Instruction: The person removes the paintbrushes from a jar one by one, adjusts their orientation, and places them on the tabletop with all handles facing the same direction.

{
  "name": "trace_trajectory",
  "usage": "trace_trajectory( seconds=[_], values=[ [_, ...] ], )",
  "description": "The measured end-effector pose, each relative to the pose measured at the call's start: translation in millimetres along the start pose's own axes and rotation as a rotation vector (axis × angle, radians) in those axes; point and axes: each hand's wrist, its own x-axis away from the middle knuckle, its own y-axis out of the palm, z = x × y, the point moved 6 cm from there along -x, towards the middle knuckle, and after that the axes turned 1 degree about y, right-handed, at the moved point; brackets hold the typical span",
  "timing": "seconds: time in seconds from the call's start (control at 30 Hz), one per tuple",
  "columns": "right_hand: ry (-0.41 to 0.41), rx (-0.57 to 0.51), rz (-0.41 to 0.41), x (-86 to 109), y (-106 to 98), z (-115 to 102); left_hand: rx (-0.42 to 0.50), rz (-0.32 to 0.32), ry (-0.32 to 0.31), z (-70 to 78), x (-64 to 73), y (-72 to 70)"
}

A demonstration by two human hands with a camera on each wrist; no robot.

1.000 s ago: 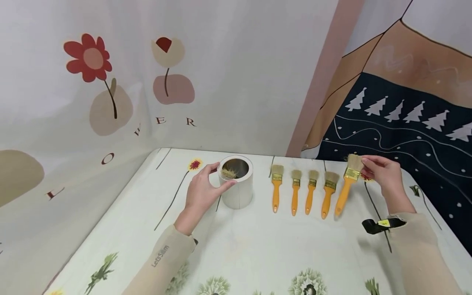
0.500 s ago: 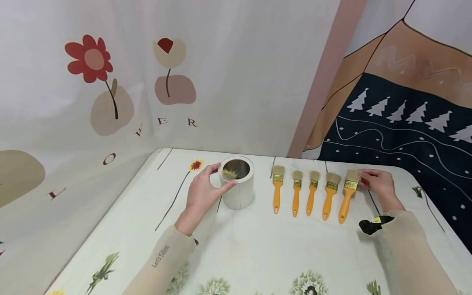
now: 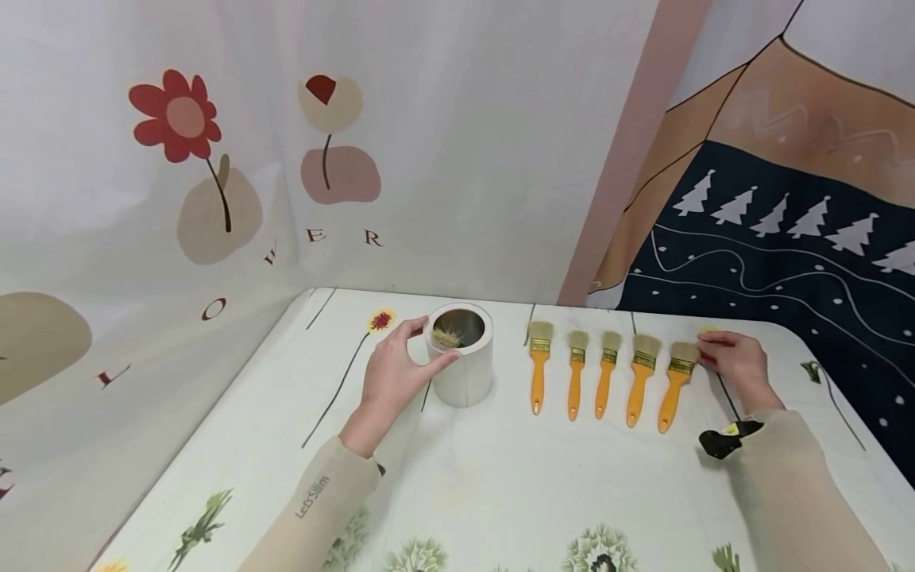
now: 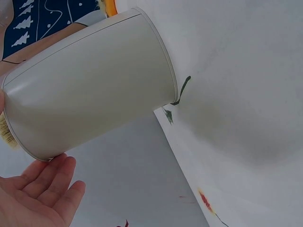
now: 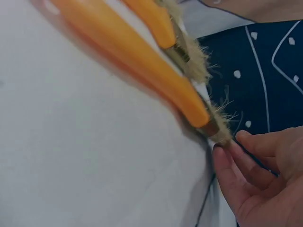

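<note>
My left hand (image 3: pixel 393 373) holds the rim of a white can (image 3: pixel 463 373), thumb on the near side and fingers on the far side. Pale bristles (image 3: pixel 447 338) show inside its mouth; whatever lies below them is hidden. In the left wrist view, fingertips (image 4: pixel 64 163) meet the edge of the can (image 4: pixel 90 85). My right hand (image 3: pixel 736 365) pinches the bristle end of the rightmost paintbrush (image 3: pixel 673 389), which has an orange handle and a gold ferrule. The right wrist view has thumb and fingers at the bristle tip of this paintbrush (image 5: pixel 142 61).
Several more orange-handled paintbrushes (image 3: pixel 639 381) lie in a row between can and right hand, bristles pointing away from me. A flower-printed white cloth (image 3: pixel 500 477) covers the table. Printed curtains (image 3: pixel 465 159) hang right behind its far edge.
My right hand has moved down and slightly left, bringing the rightmost paintbrush from a raised tilt down to the cloth beside the others. The left hand stays at the can.
</note>
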Motion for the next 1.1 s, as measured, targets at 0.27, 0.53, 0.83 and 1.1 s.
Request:
trace_trajectory(
  seconds=[0.27,0.53,0.83,1.1],
  values=[
    [-0.163,0.135,0.080,-18.6,0.4,-6.7,-0.002,-0.002,-0.009,-1.4,-1.8,0.6],
    [-0.275,0.145,0.143,-67.4,17.6,13.3,-0.003,-0.011,-0.010,-0.8,-2.9,0.2],
    [-0.325,0.038,0.022,33.4,37.4,-86.4,0.002,-0.014,-0.016,-0.6,-2.7,0.3],
    [-0.406,0.076,-0.017,68.1,60.2,-121.3,0.007,-0.016,-0.018,-0.9,-2.0,0.9]
  ],
)
